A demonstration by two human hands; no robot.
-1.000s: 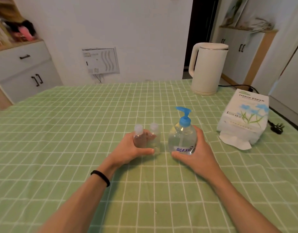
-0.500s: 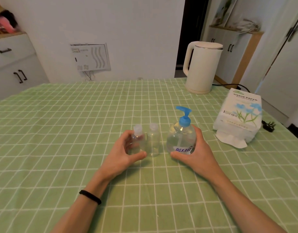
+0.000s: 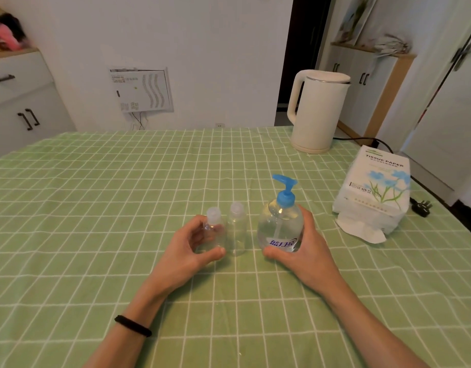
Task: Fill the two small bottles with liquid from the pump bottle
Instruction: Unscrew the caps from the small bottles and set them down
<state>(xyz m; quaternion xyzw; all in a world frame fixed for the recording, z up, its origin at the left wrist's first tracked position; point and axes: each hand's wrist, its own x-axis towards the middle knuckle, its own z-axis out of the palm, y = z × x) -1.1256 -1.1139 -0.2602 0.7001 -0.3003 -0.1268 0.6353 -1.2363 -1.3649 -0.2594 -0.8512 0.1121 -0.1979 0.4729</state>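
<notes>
- Two small clear bottles, each capped, are seen upright on the table [image 3: 96, 208], side by side and just apart; whether any liquid is in them cannot be told
- One pump bottle [image 3: 279, 227] with a blue pump head is stood just beside the pair, at their 3 o'clock; clear liquid is seen inside it, and its spout is pointed toward 10 o'clock
- The first small bottle [image 3: 214, 231], at the 9 o'clock end of the pair, is cupped by the left grip [image 3: 186, 248]: the fingers are curled behind it and the thumb is bent across its base in front
- The second small bottle [image 3: 237, 232] is stood between the first one and the pump bottle
- The pump bottle is held low by the right grip [image 3: 306, 251]: the thumb is laid under the label in front and the fingers are wrapped round the far side
- One black band [image 3: 133, 326] is worn on the left wrist
- One cream kettle [image 3: 319, 112] is placed at 1 o'clock of the pump bottle, well apart, near the far edge
- One tissue pack [image 3: 375, 187] is laid at 2 o'clock of the pump bottle, a sheet hanging from its near end; one black plug [image 3: 421, 208] is seen just beside it, at its 3 o'clock
</notes>
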